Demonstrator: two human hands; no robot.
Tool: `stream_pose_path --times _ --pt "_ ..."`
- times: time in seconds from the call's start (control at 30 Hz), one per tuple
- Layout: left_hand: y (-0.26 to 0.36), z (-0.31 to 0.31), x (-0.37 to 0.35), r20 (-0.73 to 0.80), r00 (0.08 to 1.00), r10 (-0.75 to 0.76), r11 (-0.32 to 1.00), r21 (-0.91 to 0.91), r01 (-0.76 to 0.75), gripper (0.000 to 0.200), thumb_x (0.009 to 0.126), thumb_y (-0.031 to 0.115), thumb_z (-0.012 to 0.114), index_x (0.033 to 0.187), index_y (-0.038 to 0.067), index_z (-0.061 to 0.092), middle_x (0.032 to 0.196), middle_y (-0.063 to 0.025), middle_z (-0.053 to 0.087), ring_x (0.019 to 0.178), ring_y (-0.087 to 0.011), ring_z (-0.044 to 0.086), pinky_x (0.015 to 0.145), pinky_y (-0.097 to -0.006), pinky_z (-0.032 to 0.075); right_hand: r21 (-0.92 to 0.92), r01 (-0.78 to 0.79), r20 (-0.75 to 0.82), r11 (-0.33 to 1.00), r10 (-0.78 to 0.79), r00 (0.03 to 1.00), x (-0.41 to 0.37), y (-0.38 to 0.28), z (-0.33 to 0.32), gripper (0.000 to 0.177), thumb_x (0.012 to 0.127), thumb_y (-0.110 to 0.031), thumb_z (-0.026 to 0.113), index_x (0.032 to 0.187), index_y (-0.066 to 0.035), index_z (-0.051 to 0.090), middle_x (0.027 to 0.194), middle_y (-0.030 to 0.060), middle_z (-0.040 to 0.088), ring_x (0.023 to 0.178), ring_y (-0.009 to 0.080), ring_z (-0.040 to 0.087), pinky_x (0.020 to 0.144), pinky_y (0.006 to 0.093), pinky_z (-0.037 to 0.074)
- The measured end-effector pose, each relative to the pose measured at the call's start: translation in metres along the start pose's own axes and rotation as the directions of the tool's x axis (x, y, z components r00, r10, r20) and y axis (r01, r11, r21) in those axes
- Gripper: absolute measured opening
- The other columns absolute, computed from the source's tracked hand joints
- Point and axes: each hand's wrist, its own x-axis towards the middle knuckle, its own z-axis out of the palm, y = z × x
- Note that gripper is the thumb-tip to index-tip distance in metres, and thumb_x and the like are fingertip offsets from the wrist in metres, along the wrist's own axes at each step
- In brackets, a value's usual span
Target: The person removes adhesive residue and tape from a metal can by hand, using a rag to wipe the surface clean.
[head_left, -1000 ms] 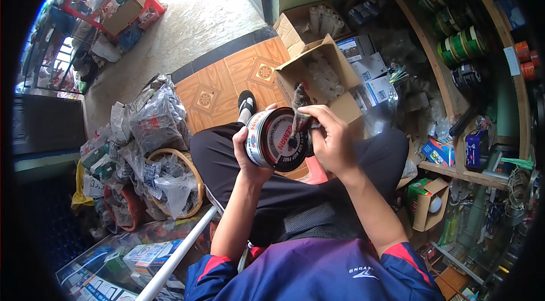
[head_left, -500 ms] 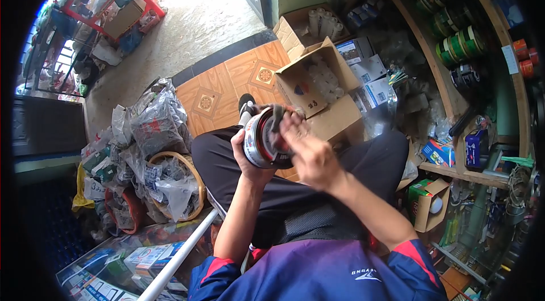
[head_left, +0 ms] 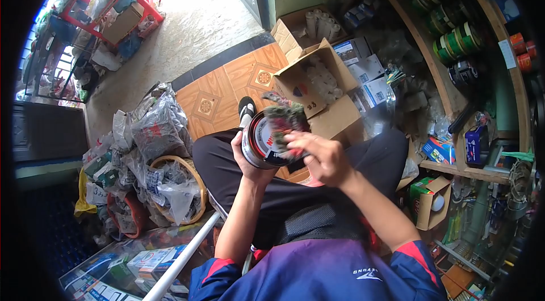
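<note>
A round tin can (head_left: 258, 141) with a red, black and white printed lid is tilted above my lap. My left hand (head_left: 245, 160) grips its side, with the thumb along the edge. In my right hand (head_left: 325, 158) is a crumpled, patterned cloth rag (head_left: 285, 122), pinched by the fingers. The rag lies against the lid and covers its right part. Some of the rag sticks up past the can's far rim.
Open cardboard boxes (head_left: 309, 82) stand ahead on the right. Plastic-wrapped goods and a round basket (head_left: 200, 179) sit to my left. Shelves with green-banded rolls (head_left: 458, 43) line the right side. A white pole (head_left: 184, 255) runs beside my left arm.
The rag has fanned out and now rises higher past the lid's far edge. My right hand has shifted a little down and right, showing more of the lid's print.
</note>
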Motion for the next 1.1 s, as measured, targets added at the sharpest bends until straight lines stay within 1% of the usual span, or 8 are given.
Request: stream_pose_path --times 0.1,0.17,0.27,0.4,0.7,0.8,0.97,1.1 --pt "0.001 0.005 -0.004 0.064 0.998 0.005 1.0 -0.002 -0.005 0.067 0.092 0.058 0.041 0.132 0.007 0.055 0.126 -0.0155 0.062 0.113 -0.0323 0.061 0.097 -0.0464 0.051 -0.209 -0.249 -0.053 0.946 0.243 0.969 -0.025 0.041 -0.015 0.032 0.086 -0.003 0.056 0.117 -0.003 0.063 0.108 0.0202 0.069 0.098 0.0373 0.068 0.083 0.0405 0.056" --pt "0.002 0.009 -0.005 0.123 0.992 -0.015 1.0 -0.002 0.015 0.069 0.092 0.06 0.04 0.132 0.006 0.054 0.126 -0.0164 0.061 0.113 -0.0327 0.061 0.096 -0.047 0.051 -0.081 -0.507 -0.113 0.858 0.497 0.86 -0.037 0.057 -0.02 0.029 0.093 -0.008 0.052 0.119 0.0 0.061 0.102 0.0205 0.071 0.096 0.0334 0.07 0.08 0.0373 0.055" --pt "0.003 0.014 -0.005 0.192 0.981 -0.036 0.999 -0.019 0.041 0.069 0.092 0.059 0.041 0.133 0.005 0.053 0.126 -0.0175 0.061 0.113 -0.0331 0.061 0.096 -0.0468 0.052 0.128 -0.435 -0.234 0.891 0.454 0.86 -0.04 0.06 -0.016 0.026 0.1 -0.013 0.048 0.117 0.002 0.061 0.095 0.0119 0.072 0.086 0.0168 0.068 0.077 0.0309 0.052" --pt "-0.001 0.018 -0.004 0.15 0.989 -0.014 1.0 0.018 0.012 0.07 0.093 0.059 0.04 0.133 0.003 0.053 0.127 -0.0181 0.061 0.112 -0.0337 0.062 0.096 -0.0484 0.052 0.582 -0.349 -0.215 0.735 0.553 0.805 -0.032 0.049 -0.018 0.028 0.105 -0.016 0.043 0.115 0.003 0.061 0.091 0.001 0.065 0.081 0.0069 0.058 0.076 0.0243 0.049" --pt "-0.012 0.019 -0.003 0.123 0.991 -0.045 0.999 0.019 0.042 0.073 0.092 0.061 0.04 0.134 0.002 0.052 0.128 -0.019 0.06 0.112 -0.0339 0.061 0.095 -0.0486 0.052 0.642 -0.3 -0.306 0.705 0.595 0.743 -0.02 -0.003 -0.04 0.026 0.104 -0.024 0.048 0.107 -0.003 0.064 0.087 -0.0041 0.058 0.079 0.0047 0.048 0.074 0.0215 0.041" --pt "-0.014 0.025 -0.001 0.172 0.983 -0.07 0.997 0.002 0.071 0.074 0.092 0.061 0.041 0.135 0.002 0.051 0.129 -0.0192 0.059 0.115 -0.034 0.06 0.096 -0.0493 0.051 0.421 -0.286 -0.346 0.861 0.444 0.826 -0.013 -0.016 -0.038 0.031 0.101 -0.019 0.053 0.122 0.003 0.062 0.108 0.0081 0.069 0.096 0.0115 0.061 0.088 0.0274 0.048" --pt "-0.025 0.028 0.003 0.193 0.98 -0.055 0.993 0.11 0.034 0.073 0.092 0.058 0.041 0.137 0.001 0.049 0.131 -0.0188 0.058 0.116 -0.0314 0.058 0.101 -0.0445 0.047 -0.29 -0.039 -0.189 0.956 -0.017 0.982 0.005 -0.029 -0.023 0.032 0.079 0.002 0.063 0.11 -0.004 0.066 0.093 0.0104 0.06 0.084 0.0273 0.066 0.07 0.0368 0.055" --pt "-0.027 0.036 0.004 0.204 0.977 -0.056 0.995 0.094 0.037 0.071 0.092 0.056 0.042 0.138 0.002 0.049 0.128 -0.0179 0.06 0.114 -0.0293 0.059 0.1 -0.0427 0.047 -0.379 -0.052 -0.22 0.924 -0.036 0.975 0.006 -0.026 -0.024 0.029 0.078 0.002 0.064 0.105 -0.007 0.065 0.092 0.0094 0.063 0.081 0.0273 0.068 0.07 0.0376 0.056"
